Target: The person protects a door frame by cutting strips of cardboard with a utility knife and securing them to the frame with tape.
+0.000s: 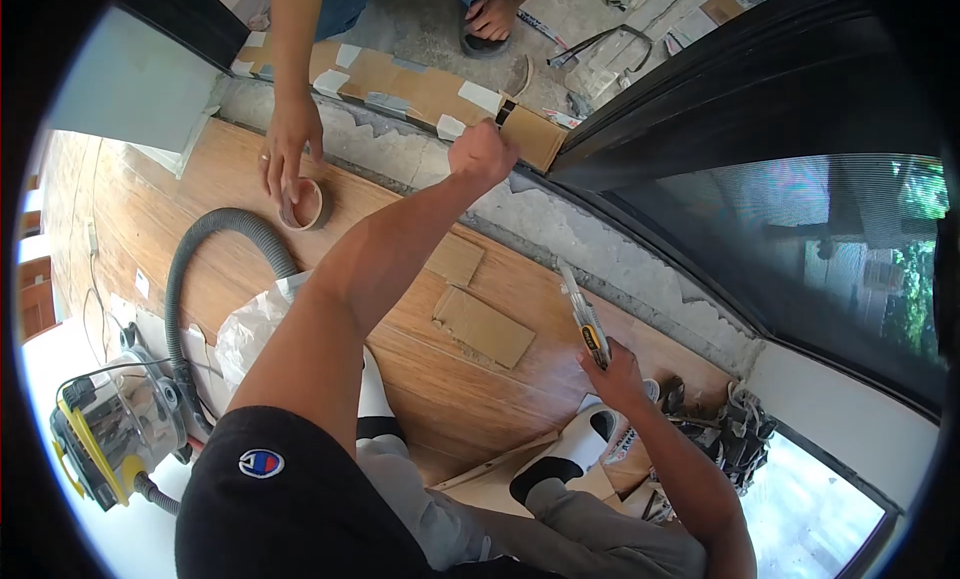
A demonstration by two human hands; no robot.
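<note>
My left hand (485,152) is closed in a fist at the edge of a long cardboard strip (420,89) lying along the door threshold. Pieces of pale tape dot that strip, and a short black piece shows just beyond my knuckles. Whatever my left fingers pinch is hidden. In my right hand (614,376) is a silver utility knife (583,317) with a yellow and black part, pointing up toward the threshold. Another person's hand (290,154) reaches down to a roll of tape (306,205) on the wooden floor, fingers at its ring.
Two cardboard offcuts (484,326) lie on the floor before me. A grey vacuum hose (185,269) curves left from a vacuum cleaner (115,419). The black door frame (640,214) stands at right. Cluttered tools (735,429) sit beside my right arm. Someone crouches beyond the threshold.
</note>
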